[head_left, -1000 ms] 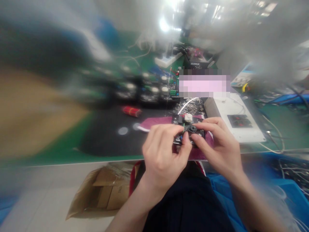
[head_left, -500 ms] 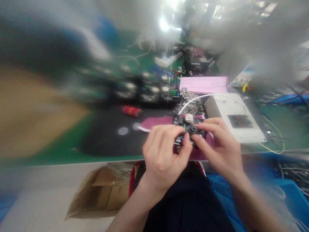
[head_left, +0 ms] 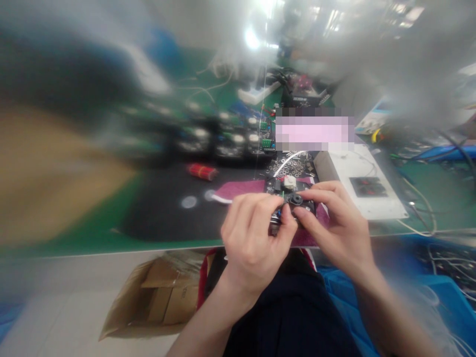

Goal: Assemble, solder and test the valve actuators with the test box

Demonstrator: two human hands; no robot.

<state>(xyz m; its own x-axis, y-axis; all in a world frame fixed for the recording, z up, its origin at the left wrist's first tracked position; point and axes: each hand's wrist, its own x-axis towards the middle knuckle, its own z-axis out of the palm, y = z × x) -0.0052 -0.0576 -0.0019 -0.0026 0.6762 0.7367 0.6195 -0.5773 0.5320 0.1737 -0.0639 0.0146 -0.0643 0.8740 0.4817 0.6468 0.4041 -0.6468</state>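
Round black knob (head_left: 296,199) is pinched by right hand (head_left: 342,228) on flat circuit board (head_left: 303,186) over purple cloth (head_left: 245,190); left hand (head_left: 253,233) is bunched beside it, hold unclear. Cardboard panels (head_left: 159,305) are seen inside brown box (head_left: 121,310).

The left hand (head_left: 256,230) and right hand (head_left: 336,225) place fingertips around a round black part (head_left: 296,199) on the circuit board (head_left: 303,186). Purple cloth (head_left: 245,189) lies beneath.

A circuit board (head_left: 290,191) sits between left hand (head_left: 255,225) and right hand (head_left: 336,225), over a cloth (head_left: 243,190) on a bench (head_left: 92,234), loose rings (head_left: 294,167) behind, a casing (head_left: 340,166) to the right, a carton (head_left: 124,297) below left.
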